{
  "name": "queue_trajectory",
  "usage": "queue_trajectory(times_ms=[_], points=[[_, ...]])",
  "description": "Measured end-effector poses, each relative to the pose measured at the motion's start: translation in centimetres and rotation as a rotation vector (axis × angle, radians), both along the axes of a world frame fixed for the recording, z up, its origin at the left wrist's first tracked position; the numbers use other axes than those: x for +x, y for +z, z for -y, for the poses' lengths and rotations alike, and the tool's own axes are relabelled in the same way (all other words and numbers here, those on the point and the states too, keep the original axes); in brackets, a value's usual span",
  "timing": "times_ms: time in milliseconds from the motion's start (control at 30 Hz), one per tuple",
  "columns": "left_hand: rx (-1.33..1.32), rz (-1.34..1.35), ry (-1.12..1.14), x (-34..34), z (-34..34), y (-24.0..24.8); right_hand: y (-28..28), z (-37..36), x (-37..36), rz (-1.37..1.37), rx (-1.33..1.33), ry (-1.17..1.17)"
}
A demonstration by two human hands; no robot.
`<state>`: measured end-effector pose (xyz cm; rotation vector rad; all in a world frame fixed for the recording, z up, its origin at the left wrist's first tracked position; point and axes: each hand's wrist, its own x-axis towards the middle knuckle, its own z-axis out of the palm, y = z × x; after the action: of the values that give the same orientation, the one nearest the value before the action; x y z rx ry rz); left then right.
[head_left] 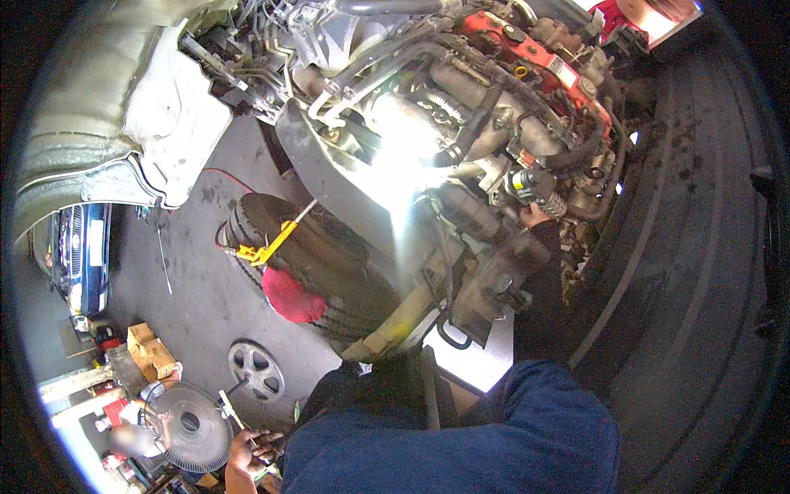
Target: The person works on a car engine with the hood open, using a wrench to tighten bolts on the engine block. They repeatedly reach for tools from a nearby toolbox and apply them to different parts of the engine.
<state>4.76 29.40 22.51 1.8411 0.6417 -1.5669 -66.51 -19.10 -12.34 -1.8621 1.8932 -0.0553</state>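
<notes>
My right hand [535, 216] reaches into the engine bay, its dark sleeve [539, 284] rising from below. It is closed against the underside of a black cylindrical part [520, 186] with a yellow mark; some fingers are hidden. Ribbed and smooth dark hoses run around that spot. The engine [485, 99] has a red cover [527, 53] on its far side. My left hand does not show; only a dark sleeve [341, 391] appears below the bumper area. A bright light glares over the middle of the engine bay.
Left of the engine lie a tyre [313, 247], a yellow tool [267, 247] and a red cloth [292, 296]. A fan [193, 424] stands lower left. Beside it, another person's hand [251, 453] holds a thin pale object. A cardboard box [151, 354] and blue car [82, 255] are farther left.
</notes>
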Motion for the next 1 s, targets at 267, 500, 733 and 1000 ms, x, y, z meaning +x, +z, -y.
queue_trajectory(times_ms=[267, 500, 733, 1000], points=[[-0.001, -0.035, 0.026, -0.1, 0.4, 0.0, -5.3, 0.1, -1.9, -0.073, -0.518, 0.093], [-0.031, -0.016, -0.069, 0.0, 1.0, 0.0, 1.3, -0.5, 1.1, -0.032, -0.19, 0.046], [-0.027, -0.079, -0.044, 0.0, 0.2, 0.1, 3.5, -0.1, 2.3, -0.058, -0.067, 0.052], [-0.005, 0.031, -0.029, -0.8, 0.8, 1.1, 1.9, -0.3, 2.8, 0.083, -0.329, -0.016]])
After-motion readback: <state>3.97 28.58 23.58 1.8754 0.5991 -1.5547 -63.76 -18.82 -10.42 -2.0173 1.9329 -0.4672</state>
